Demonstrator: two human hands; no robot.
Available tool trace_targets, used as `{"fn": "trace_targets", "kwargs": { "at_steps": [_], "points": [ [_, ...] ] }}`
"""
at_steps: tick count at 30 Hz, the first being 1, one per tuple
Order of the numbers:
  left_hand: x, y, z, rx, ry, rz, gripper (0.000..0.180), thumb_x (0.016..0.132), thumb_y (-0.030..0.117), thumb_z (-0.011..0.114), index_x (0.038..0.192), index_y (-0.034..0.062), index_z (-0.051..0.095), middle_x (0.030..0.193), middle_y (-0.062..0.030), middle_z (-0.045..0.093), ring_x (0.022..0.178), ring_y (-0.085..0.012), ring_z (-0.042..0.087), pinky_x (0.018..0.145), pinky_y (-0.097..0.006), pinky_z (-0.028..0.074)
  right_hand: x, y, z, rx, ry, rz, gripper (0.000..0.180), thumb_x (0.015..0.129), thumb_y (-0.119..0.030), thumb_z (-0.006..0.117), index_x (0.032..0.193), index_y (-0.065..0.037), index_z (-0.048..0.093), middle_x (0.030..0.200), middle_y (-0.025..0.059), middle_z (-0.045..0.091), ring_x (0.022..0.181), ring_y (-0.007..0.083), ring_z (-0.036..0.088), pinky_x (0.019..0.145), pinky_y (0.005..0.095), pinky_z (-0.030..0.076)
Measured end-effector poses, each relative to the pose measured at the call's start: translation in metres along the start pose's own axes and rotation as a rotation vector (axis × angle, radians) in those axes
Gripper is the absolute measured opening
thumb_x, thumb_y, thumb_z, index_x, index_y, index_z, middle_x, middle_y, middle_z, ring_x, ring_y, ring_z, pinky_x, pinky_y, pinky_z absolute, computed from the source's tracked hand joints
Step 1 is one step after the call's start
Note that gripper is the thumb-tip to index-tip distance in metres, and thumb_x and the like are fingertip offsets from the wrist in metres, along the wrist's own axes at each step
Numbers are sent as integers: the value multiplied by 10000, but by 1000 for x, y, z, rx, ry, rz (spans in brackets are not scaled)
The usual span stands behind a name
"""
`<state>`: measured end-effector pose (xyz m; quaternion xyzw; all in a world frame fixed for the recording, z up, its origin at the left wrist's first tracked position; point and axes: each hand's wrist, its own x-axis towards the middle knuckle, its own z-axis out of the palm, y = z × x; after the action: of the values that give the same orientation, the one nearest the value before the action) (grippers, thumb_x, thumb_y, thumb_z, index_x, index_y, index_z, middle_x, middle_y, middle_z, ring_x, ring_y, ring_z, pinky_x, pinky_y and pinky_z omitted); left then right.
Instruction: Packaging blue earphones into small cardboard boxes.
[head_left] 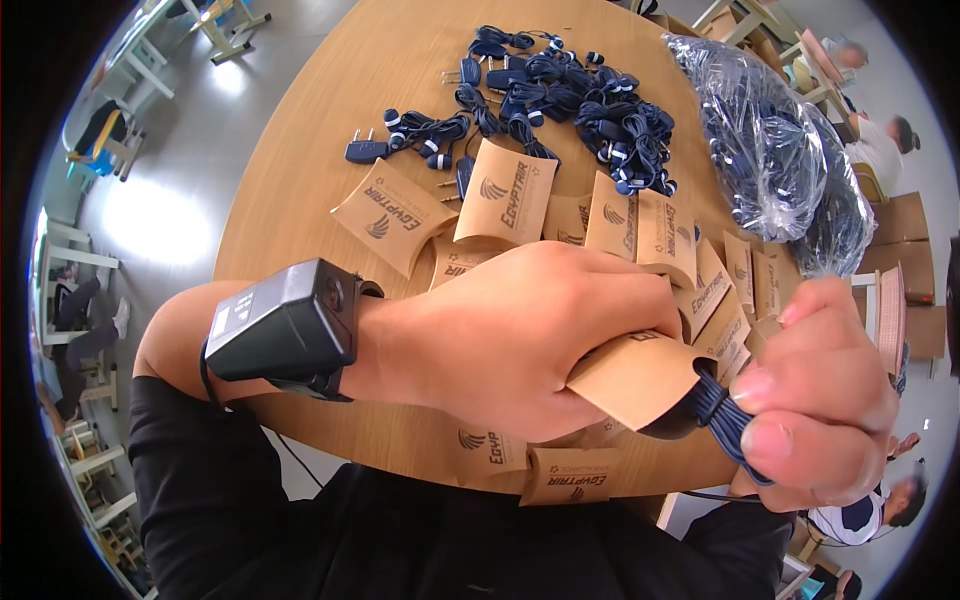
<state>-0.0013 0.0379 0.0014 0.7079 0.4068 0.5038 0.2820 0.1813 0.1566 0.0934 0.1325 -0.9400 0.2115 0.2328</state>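
Observation:
My left hand is closed around a small brown cardboard pillow box, its open end facing right. Pinched between the thumb and fingers of my right hand is a dark blue bundled earphone cable. The bundle lies at the mouth of the box, partly in the opening; how far in it reaches is hidden. Beyond my left hand, several printed brown pillow boxes lie piled on the table, some overlapping. Farther back sits a heap of dark blue earphones with coiled cables and two-pin plugs.
A clear plastic bag full of dark bundles rests at the table's far right. More boxes lie by the near edge of the wooden table. A black device is strapped to my left wrist. Other people sit at right.

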Motion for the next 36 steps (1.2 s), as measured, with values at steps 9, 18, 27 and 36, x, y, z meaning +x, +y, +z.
{"fn": "trace_targets", "kwargs": {
  "at_steps": [9, 18, 27, 36],
  "points": [
    [-2, 2, 1, -33, -121, -88, 437, 681, 122, 731, 1076, 35, 565, 902, -130, 598, 846, -351, 600, 713, -394, 487, 0, 1, 2, -131, -50, -59, 182, 873, -222, 599, 1042, -202, 535, 948, 27, 645, 693, 177, 488, 732, 447, 420],
    [-3, 1, 1, -155, -108, -95, 424, 688, 75, 686, 1090, 28, 562, 938, -141, 617, 853, -356, 618, 716, -376, 494, -4, -8, 24, -82, 114, 109, 107, 852, -241, 605, 944, -189, 593, 930, 24, 636, 782, 216, 480, 846, 485, 416],
    [0, 7, 4, -228, 19, -116, 287, 743, 113, 727, 966, 17, 573, 803, -161, 637, 789, -366, 635, 662, -406, 496, -1, 3, 11, -139, -27, 20, 348, 837, -450, 670, 975, -130, 677, 1099, 151, 626, 1128, 378, 530, 1055, 590, 305],
    [-1, 8, 2, -227, 28, -169, 296, 755, 101, 719, 995, 11, 572, 819, -161, 643, 776, -362, 634, 657, -398, 492, -5, 7, 38, -161, 145, 91, 292, 807, -318, 743, 976, -127, 601, 1067, 137, 652, 998, 356, 623, 1020, 599, 369]
  ]
}}
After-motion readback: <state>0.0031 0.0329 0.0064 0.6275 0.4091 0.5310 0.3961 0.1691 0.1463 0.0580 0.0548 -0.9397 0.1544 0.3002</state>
